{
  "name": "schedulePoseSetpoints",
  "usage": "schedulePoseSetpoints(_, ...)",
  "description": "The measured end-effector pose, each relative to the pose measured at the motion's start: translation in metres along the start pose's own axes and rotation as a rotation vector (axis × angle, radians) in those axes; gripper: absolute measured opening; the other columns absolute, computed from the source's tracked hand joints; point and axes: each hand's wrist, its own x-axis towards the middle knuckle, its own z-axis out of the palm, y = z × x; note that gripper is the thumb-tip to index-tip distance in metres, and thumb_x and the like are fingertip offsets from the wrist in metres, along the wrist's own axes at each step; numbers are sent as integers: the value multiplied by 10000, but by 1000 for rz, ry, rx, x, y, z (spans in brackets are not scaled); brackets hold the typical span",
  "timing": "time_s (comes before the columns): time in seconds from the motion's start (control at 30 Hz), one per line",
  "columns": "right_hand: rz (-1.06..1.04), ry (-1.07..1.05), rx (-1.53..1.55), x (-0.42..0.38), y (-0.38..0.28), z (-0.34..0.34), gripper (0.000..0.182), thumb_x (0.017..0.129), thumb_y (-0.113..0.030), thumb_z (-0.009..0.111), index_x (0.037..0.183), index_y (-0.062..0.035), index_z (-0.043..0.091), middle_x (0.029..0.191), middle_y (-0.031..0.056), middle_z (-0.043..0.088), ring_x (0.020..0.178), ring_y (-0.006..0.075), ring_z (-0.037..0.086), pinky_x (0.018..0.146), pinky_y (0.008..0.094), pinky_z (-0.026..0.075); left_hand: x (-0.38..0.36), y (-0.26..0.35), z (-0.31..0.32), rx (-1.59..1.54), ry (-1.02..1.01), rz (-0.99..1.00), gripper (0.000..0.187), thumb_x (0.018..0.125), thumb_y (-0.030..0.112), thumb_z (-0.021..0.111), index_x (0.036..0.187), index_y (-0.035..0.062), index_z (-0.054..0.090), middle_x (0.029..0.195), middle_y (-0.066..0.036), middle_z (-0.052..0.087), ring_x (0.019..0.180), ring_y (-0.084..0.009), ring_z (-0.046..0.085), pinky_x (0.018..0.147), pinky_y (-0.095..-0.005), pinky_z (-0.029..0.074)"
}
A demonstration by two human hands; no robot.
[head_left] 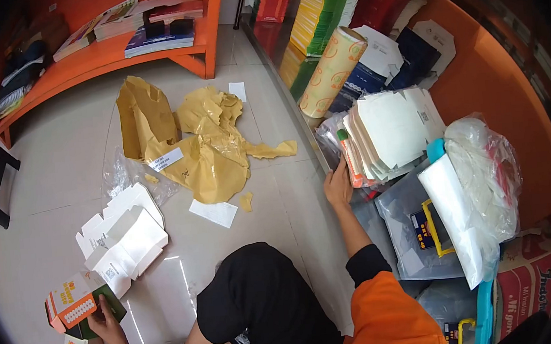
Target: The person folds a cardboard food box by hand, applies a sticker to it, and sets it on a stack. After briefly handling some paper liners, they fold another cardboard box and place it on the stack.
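Orange box (pixel 71 306) against left hand (pixel 109 327); right hand (pixel 337 185) beside white carton stack (pixel 393 129).

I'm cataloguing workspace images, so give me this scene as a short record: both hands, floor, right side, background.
Left hand: fingers on an orange-and-white printed box
Right hand: at the near-left edge of a stack of white flat boxes; grip unclear
Floor: torn brown paper, white unfolded cartons
Right side: tilted patterned roll, clear plastic bin
Background: orange shelf holding printed booklets
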Motion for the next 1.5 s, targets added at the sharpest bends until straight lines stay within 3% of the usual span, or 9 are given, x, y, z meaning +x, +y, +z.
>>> schedulePoseSetpoints(0.2,2,-126,-265,1,22,2,838,850,-378,545,1464,-29,93,1502,200,192,1408,338,122,1136,465,119,1,3,16,-25,-37,85,177,908,92,607,1000,-58,593,869,-48,619,747,-78,537,668,-216,436)
schedulePoseSetpoints(0.3,-2,-238,-349,5,20,1,895,813,-412,564,1459,-11,92,1502,203,191,1399,359,140,1130,473,149,-2,8,15,-31,-53,100,175,907,93,610,996,-57,596,865,-50,621,741,-77,537,657,-217,436)
schedulePoseSetpoints(0.5,141,-175,-253,-3,6,-15,942,769,-436,608,1453,-6,121,1494,202,213,1388,335,198,1116,427,213,-4,19,9,-60,-22,79,176,904,100,615,980,-58,600,875,-59,628,741,-71,538,649,-219,437)
schedulePoseSetpoints(0.53,176,-156,-288,-4,3,-15,932,765,-447,611,1445,-3,154,1481,206,244,1366,333,255,1098,417,256,-3,19,8,-57,-27,84,178,904,101,616,976,-60,600,871,-58,628,738,-70,536,646,-218,435)
schedulePoseSetpoints(0.67,194,-211,-308,0,4,-12,931,762,-470,609,1437,3,178,1470,204,271,1349,328,293,1085,413,280,-3,19,5,-53,-29,103,183,902,104,620,963,-66,600,850,-54,628,724,-68,529,635,-213,426)
schedulePoseSetpoints(0.93,261,-341,-307,7,4,-14,1016,752,-582,595,1465,-37,118,1502,178,213,1392,312,204,1122,405,210,-4,29,7,5,31,167,183,890,105,630,908,-74,597,731,-41,611,607,-52,490,519,-203,383)
schedulePoseSetpoints(1.17,310,-299,-107,16,10,-14,1008,769,-648,539,1445,12,188,1496,201,217,1394,315,197,1129,402,186,-7,38,9,71,17,153,196,887,116,625,904,-77,593,701,-60,612,567,-60,498,480,-215,399)
schedulePoseSetpoints(1.33,222,-118,1,10,9,-14,952,845,-662,432,1436,42,182,1507,218,172,1400,341,153,1143,389,111,-5,36,8,114,-8,147,204,878,121,638,919,-75,598,708,-84,631,571,-84,550,485,-224,432)
schedulePoseSetpoints(1.5,116,-15,217,11,18,-10,975,830,-692,422,1439,33,188,1506,228,162,1399,365,129,1139,424,90,-6,41,10,153,-32,172,203,871,118,647,943,-67,605,723,-110,642,600,-127,612,510,-252,484)
